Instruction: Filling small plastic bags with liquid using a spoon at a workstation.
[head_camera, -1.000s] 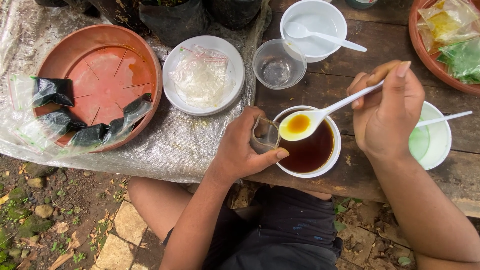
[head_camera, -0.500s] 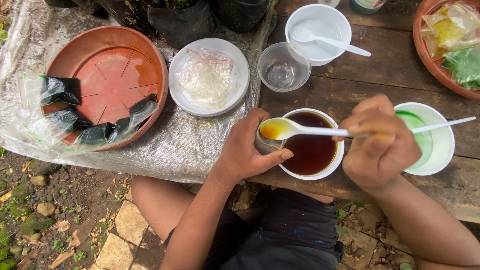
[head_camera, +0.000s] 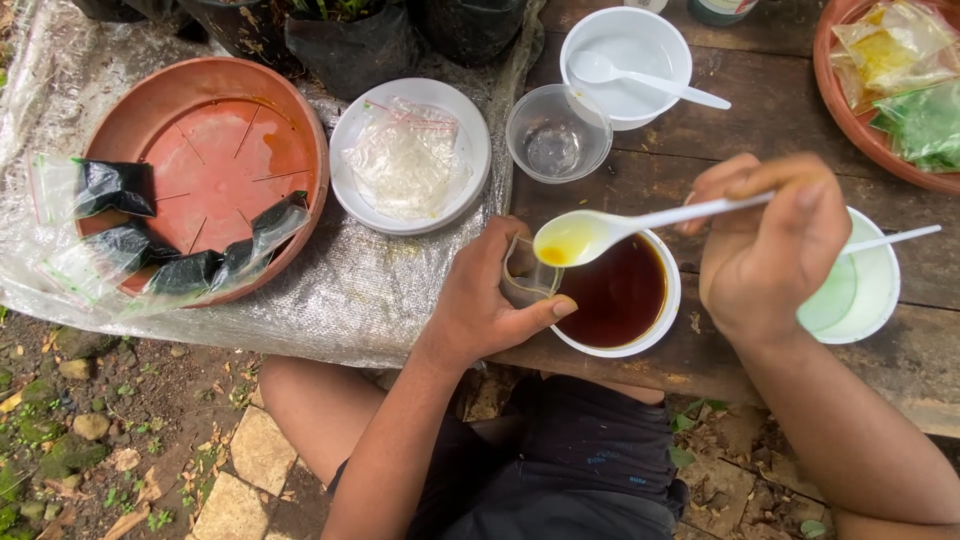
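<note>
My left hand (head_camera: 482, 300) grips a small clear plastic bag (head_camera: 524, 272), held open beside a white bowl of dark brown liquid (head_camera: 618, 296). My right hand (head_camera: 768, 246) holds a white plastic spoon (head_camera: 590, 235) by its handle. The spoon's bowl hovers over the bag's mouth, tilted, with a little amber liquid left in it. Both hands are at the front edge of a dark wooden table (head_camera: 730, 110).
A terracotta saucer (head_camera: 215, 140) with black-filled bags sits left on plastic sheeting. A white plate (head_camera: 470, 150) holds empty clear bags. Behind are a clear cup (head_camera: 557, 133), a white bowl with spoon (head_camera: 628, 62), a green-liquid bowl (head_camera: 858, 292) and a tray (head_camera: 838, 80) of yellow and green bags.
My right hand carried the full spoon left from above the brown bowl to the bag in my left hand. The spoon now holds much less liquid.
</note>
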